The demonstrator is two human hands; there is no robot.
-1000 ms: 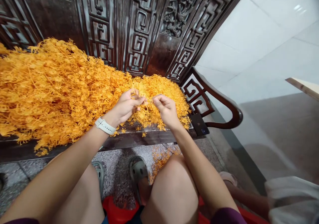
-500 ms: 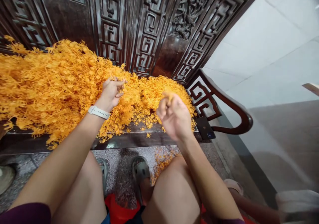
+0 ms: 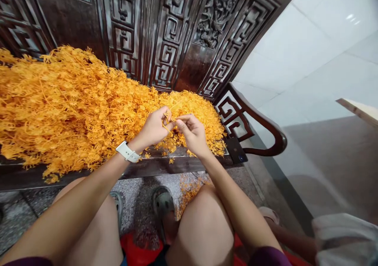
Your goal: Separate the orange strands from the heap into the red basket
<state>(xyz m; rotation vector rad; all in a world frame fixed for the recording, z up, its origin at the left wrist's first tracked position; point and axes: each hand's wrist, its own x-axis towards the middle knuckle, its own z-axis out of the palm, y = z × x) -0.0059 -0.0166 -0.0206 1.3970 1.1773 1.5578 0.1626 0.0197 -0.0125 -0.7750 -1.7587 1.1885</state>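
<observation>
My left hand (image 3: pixel 154 127), with a white watch band (image 3: pixel 128 152) on its wrist, is closed around an orange plastic sprig (image 3: pixel 166 128) with thin stems. My right hand (image 3: pixel 195 134) meets it from the right, thumb and forefinger pinched at the sprig; exactly what sits between those fingertips is too small to make out. Beneath and to the left spreads a big heap of orange sprigs (image 3: pixel 71 108). Behind my right hand lies a lower mound of small orange pieces (image 3: pixel 203 110).
Both piles rest on a dark carved wooden bench (image 3: pixel 183 165) with a curved armrest (image 3: pixel 279 140). A phone (image 3: pixel 235 149) lies at its right end. Orange bits (image 3: pixel 189 191) are scattered on the floor. Another person's leg (image 3: pixel 292 236) shows at lower right.
My hands have come together over the bench, the left moving right and the right slightly left. The orange sprig now shows plainly at my left fingers. The view has shifted slightly.
</observation>
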